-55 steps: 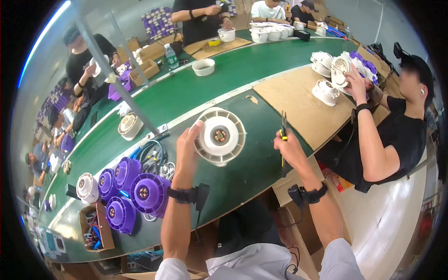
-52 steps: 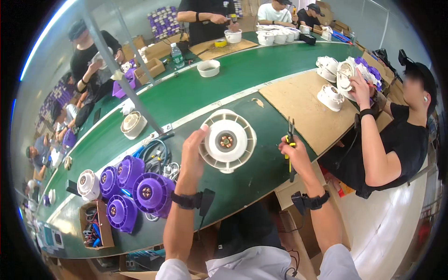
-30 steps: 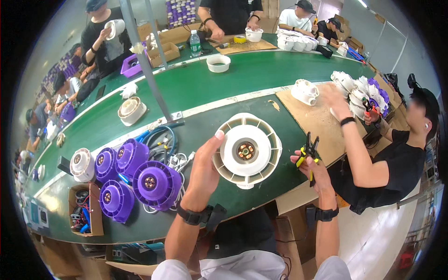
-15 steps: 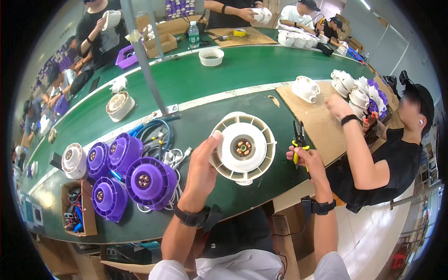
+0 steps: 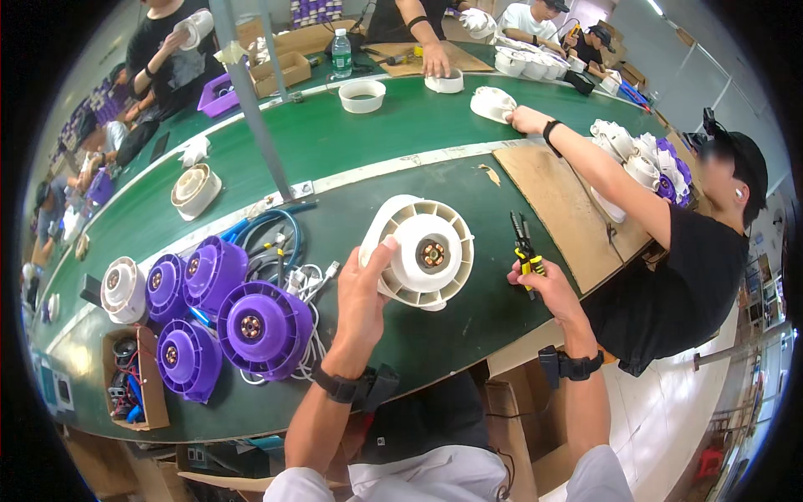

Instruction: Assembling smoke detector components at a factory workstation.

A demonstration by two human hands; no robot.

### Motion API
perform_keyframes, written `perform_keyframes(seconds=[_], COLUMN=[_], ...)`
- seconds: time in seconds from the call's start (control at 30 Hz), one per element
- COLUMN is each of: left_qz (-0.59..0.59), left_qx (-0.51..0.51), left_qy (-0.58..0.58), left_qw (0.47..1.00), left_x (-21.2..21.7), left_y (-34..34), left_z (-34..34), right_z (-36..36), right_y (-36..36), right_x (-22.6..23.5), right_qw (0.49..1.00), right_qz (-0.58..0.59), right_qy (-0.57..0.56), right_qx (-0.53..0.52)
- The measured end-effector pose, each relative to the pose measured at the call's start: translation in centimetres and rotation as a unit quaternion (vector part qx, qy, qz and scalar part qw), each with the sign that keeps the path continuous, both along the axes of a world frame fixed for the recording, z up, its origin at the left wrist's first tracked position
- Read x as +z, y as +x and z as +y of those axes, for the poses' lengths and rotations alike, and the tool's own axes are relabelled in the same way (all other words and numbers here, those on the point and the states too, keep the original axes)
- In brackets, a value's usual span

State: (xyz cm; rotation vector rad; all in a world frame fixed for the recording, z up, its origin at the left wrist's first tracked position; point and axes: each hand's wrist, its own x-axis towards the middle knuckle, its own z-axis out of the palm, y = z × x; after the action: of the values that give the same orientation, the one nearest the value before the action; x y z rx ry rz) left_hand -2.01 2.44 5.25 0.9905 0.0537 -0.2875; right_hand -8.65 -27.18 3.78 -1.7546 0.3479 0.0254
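Note:
My left hand (image 5: pixel 361 293) grips the left rim of a round white fan housing (image 5: pixel 452 280), thumb on its face. Copper windings of a motor (image 5: pixel 432 254) show in the housing's centre. In my right hand (image 5: pixel 555 289) is a pair of black-and-yellow pliers (image 5: pixel 525 249), resembling wire strippers, its long dark jaws pointing up and slightly apart. The pliers are apart from the housing, to its right. Several purple fan housings (image 5: pixel 263 330) and one white housing (image 5: pixel 123 289) stand on the table to my left.
Cables (image 5: pixel 311 289) lie beside the purple housings. A cardboard box (image 5: pixel 155 381) of parts stands at the near left. A metal post (image 5: pixel 251 109) rises by the green conveyor (image 5: pixel 326 134). At right, a co-worker's arm (image 5: pixel 602 171) stretches over a cardboard sheet (image 5: pixel 535 180) to another white housing (image 5: pixel 493 104).
The housing in my left hand has turned and tilted. The pliers remain in my right hand. The co-worker at right has moved a white housing onto the conveyor; another person's hand now reaches a white ring there.

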Motion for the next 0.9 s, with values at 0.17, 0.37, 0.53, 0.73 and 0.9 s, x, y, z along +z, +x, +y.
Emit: perform_keyframes(seconds=[0.17, 0.37, 0.53, 0.73, 0.9], left_qz=[-0.002, -0.069, -0.103, -0.175, -0.205], left_qx=[0.045, 0.104, 0.11, 0.149, 0.16], left_qy=[0.035, 0.067, 0.119, 0.189, 0.236], left_qw=[0.998, 0.99, 0.981, 0.955, 0.936], left_x=[-1.3, -2.5, -2.1, -1.8, -1.4], left_y=[0.0, 0.0, -0.2, -0.5, -1.0], left_z=[-0.6, -1.6, -1.9, -2.3, -2.6], right_z=[1.5, 5.9, 7.7, 9.8, 10.0], right_y=[-0.3, -0.7, -1.0, -1.0, -1.8], right_x=[-0.4, 1.5, -0.8, -0.4, -0.5], right_qw=[0.992, 0.916, 0.909, 0.89, 0.878], right_qz=[-0.009, -0.017, -0.072, -0.06, -0.094], right_qy=[-0.12, -0.374, -0.4, -0.446, -0.466], right_qx=[0.045, 0.146, 0.087, 0.073, 0.059])
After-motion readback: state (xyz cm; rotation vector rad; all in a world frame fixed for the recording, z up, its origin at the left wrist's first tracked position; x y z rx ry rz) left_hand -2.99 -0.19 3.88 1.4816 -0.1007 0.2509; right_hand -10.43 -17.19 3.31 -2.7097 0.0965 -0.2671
